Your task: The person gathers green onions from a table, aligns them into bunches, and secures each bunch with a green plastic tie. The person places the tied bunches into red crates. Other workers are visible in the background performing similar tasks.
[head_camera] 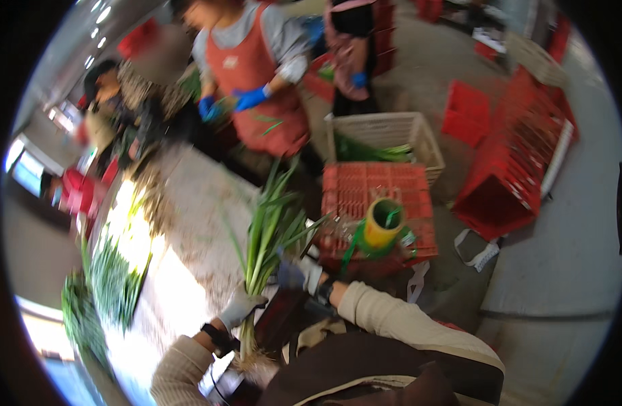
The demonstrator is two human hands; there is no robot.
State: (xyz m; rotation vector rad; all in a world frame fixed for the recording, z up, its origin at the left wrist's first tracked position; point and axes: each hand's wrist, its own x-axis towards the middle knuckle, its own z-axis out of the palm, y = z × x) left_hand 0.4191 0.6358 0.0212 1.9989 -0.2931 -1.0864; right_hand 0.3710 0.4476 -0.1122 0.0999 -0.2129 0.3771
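Observation:
A bunch of long green onions [260,243] stands nearly upright before me, leaves pointing away and white roots towards my body. My left hand [241,306], in a pale work glove, is closed around the lower stalks. Just right of the stalks is my right hand [298,273], in a grey and white glove and blurred; its fingers are partly hidden, and I cannot tell whether it holds anything. A yellow and green roll of tape or ribbon [383,223] sits on an upturned red plastic crate [377,188] beyond my right hand.
More green onions [118,274] lie along the left side of the long worktable [199,203]. A beige crate [382,122] holds green onions behind the red one. Red crates [514,157] lean at the right. A co-worker in a red apron and blue gloves stands across the table; other people are beyond.

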